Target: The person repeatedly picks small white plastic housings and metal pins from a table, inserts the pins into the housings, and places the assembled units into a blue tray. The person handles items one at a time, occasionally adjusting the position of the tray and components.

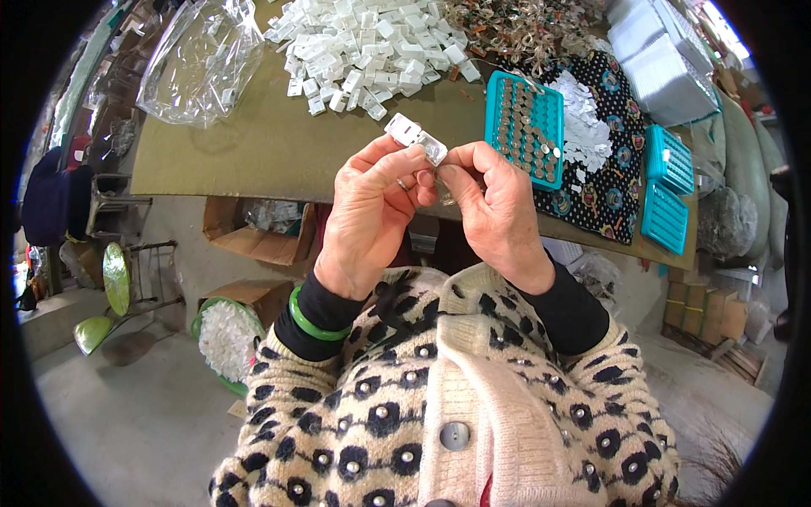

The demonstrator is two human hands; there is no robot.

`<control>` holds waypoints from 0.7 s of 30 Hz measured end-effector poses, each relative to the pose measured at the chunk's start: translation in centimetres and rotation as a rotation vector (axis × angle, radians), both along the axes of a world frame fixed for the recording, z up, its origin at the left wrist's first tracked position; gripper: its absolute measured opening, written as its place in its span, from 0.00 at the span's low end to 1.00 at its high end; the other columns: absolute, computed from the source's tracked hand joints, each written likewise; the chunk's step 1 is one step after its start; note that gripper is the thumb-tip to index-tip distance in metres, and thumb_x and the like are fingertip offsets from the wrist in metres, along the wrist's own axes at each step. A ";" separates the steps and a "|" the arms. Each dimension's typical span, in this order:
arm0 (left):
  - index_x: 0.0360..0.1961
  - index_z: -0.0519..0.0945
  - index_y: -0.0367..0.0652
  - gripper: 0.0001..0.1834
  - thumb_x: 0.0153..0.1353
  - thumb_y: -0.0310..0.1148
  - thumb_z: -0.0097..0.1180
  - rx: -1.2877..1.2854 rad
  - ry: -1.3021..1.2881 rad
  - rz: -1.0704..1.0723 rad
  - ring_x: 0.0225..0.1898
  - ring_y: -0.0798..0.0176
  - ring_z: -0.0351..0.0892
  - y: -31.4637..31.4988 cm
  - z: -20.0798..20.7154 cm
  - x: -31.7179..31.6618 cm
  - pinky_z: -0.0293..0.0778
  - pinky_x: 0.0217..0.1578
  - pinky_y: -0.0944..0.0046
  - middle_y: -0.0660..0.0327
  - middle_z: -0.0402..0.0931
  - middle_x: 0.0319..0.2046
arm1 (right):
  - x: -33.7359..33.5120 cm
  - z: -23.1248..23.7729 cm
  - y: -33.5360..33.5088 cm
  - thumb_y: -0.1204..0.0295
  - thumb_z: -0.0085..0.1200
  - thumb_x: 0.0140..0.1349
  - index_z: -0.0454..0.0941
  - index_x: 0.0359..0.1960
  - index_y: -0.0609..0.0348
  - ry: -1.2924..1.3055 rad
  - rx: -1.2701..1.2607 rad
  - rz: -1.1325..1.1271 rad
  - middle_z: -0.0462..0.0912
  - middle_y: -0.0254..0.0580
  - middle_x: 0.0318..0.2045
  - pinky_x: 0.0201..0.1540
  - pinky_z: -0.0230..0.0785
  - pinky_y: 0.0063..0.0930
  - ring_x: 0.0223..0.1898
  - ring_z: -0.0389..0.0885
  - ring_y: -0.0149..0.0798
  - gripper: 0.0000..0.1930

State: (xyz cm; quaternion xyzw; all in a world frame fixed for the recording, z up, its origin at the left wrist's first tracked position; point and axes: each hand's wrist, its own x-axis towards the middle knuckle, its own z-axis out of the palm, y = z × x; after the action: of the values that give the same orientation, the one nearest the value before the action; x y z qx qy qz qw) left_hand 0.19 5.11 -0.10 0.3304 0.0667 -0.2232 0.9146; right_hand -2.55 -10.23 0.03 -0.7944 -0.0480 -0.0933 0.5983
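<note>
Over the table's near edge, my left hand (363,203) pinches a small white plastic case (416,138) between thumb and fingers. The case is tilted, with a small dark slot in its upper half and a hollow, see-through-looking part at its lower end. My right hand (498,207) is closed at that lower end, thumb against the bent forefinger. Something small and shiny shows below its fingertips, too unclear to name. To the right of my hands lies a teal tray (553,114) with rows of coin-like round metal discs.
Beyond my hands is a heap of white cases (372,51), with tangled small wired parts (524,29) beside it. White paper pieces (583,122) lie on a dark patterned cloth (621,160). A clear plastic bag (203,63) sits at left; a green basin (199,325) stands on the floor.
</note>
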 end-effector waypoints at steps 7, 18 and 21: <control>0.57 0.73 0.33 0.19 0.65 0.24 0.56 0.313 -0.335 0.237 0.32 0.64 0.81 -1.3 0.8 -0.6 0.77 0.30 0.68 0.57 0.81 0.36 | -0.3 -0.2 -1.0 0.77 0.55 0.64 0.76 0.34 0.66 0.251 0.124 0.088 0.77 0.45 0.28 0.31 0.68 0.30 0.27 0.75 0.37 0.04; 0.46 0.77 0.32 0.09 0.64 0.20 0.57 0.427 -0.471 0.164 0.35 0.65 0.84 -2.2 1.1 -1.4 0.81 0.37 0.67 0.58 0.81 0.37 | -0.7 1.4 -1.4 0.79 0.51 0.67 0.73 0.42 0.67 0.202 0.587 0.081 0.81 0.38 0.35 0.35 0.71 0.20 0.31 0.76 0.25 0.05; 0.42 0.80 0.33 0.09 0.60 0.17 0.60 0.655 -0.655 0.232 0.31 0.70 0.79 -2.9 0.8 -2.0 0.75 0.32 0.71 0.62 0.78 0.32 | -0.5 1.2 -1.6 0.80 0.52 0.65 0.73 0.41 0.66 0.249 0.471 0.049 0.81 0.38 0.34 0.34 0.70 0.20 0.31 0.76 0.25 0.05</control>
State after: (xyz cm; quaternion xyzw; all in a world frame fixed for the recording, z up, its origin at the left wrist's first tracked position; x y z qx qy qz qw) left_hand -1.77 2.17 0.73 0.6447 -0.1216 0.0292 0.7541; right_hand -3.08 -11.84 1.21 -0.6372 0.0298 0.0108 0.7701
